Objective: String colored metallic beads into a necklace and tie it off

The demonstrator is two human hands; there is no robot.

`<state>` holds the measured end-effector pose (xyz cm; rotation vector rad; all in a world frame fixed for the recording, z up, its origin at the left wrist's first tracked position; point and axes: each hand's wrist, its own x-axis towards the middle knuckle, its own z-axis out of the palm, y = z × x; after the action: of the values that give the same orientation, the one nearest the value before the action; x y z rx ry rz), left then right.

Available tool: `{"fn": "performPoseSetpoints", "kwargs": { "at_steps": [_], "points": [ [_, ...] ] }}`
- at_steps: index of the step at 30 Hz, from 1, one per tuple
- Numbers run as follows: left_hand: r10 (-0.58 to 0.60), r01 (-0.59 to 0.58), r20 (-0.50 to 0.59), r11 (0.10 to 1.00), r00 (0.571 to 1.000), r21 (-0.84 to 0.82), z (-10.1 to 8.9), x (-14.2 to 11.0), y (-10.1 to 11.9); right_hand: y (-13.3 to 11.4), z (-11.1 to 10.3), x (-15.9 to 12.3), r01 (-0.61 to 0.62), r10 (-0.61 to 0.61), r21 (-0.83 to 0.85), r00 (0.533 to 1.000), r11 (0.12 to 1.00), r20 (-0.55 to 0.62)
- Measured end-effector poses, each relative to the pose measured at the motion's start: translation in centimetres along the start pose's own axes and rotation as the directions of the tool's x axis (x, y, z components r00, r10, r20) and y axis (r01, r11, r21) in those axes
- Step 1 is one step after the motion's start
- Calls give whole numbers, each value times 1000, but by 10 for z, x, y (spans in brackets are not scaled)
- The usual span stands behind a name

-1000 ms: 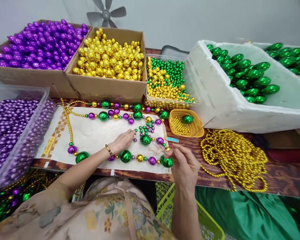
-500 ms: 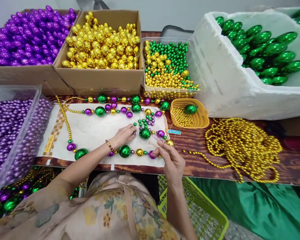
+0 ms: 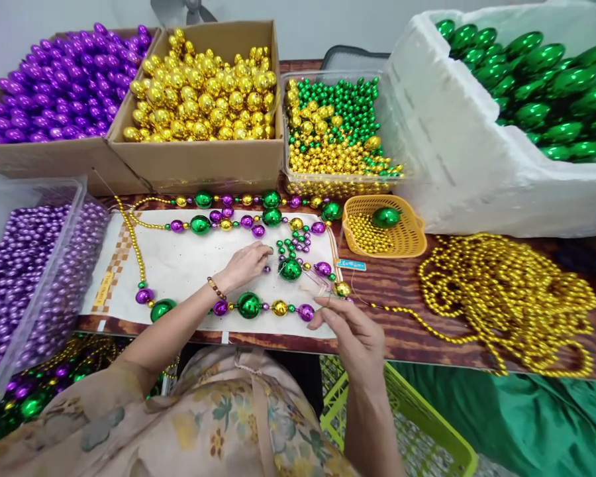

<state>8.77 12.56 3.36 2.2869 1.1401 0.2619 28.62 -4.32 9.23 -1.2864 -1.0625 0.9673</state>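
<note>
My left hand (image 3: pixel 247 266) is over the white cloth (image 3: pixel 203 262), fingertips pinched together beside small loose green and purple beads (image 3: pixel 291 245); what they hold is too small to make out. My right hand (image 3: pixel 355 331) has thumb and forefinger closed just right of a purple bead (image 3: pixel 306 312), around something too fine to name. That bead belongs to a strand with a large green bead (image 3: pixel 249 305) and a gold bead (image 3: pixel 279 307), lying along the cloth's near edge. Between my hands sit a green bead (image 3: pixel 291 268) and a purple bead (image 3: pixel 322 268).
Boxes of purple beads (image 3: pixel 74 86) and gold beads (image 3: pixel 203 93) stand behind, with a foam box (image 3: pixel 442 152) of green beads at right. A yellow basket (image 3: pixel 417 238) and a heap of gold bead chain (image 3: pixel 506 305) lie right of the cloth. A purple bead tub (image 3: pixel 77 212) is left.
My right hand has shifted slightly right and down, off the purple bead it partly covered. My left hand has moved up a little. The whole view has shifted slightly.
</note>
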Motion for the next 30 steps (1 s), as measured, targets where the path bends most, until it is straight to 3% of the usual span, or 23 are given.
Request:
{"fn": "performPoseSetpoints", "kwargs": {
  "at_steps": [4,7,12,15,17,19,21,22,24,27,30],
  "points": [
    [-111,91,-161,988,981,-127,-12,-4,-13,7,24,12,15,-11,-25,985,1000,174],
    [-229,169,-238,954,944,-248,-27,-8,-24,27,34,16,-3,16,-61,975,998,220],
    [-326,235,-257,914,910,-329,-26,-19,-33,54,33,10,-87,105,-117,983,989,154],
    [-274,154,-321,923,907,-354,-21,-18,-30,57,26,4,-106,118,-136,990,985,82],
    [-223,73,-392,930,893,-361,-29,-10,-25,57,22,3,-113,120,-143,992,983,44],
    [-164,-9,-525,950,835,-312,-52,7,-20,57,20,4,-102,107,-158,994,982,23],
    [-85,-50,-663,982,743,-182,-88,32,-17,58,20,8,-63,69,-182,997,981,28],
    [-42,-40,-708,994,705,-100,-110,47,-17,58,21,10,-35,44,-191,998,981,39],
    [11,40,-741,998,671,51,-154,79,-22,56,24,14,18,-4,-203,998,979,69],
    [3,204,-687,954,726,220,-205,124,-35,53,31,19,78,-59,-214,994,974,92],
    [14,241,-559,893,829,380,-227,153,-48,52,35,20,112,-95,-213,992,971,88]
  ]
}}
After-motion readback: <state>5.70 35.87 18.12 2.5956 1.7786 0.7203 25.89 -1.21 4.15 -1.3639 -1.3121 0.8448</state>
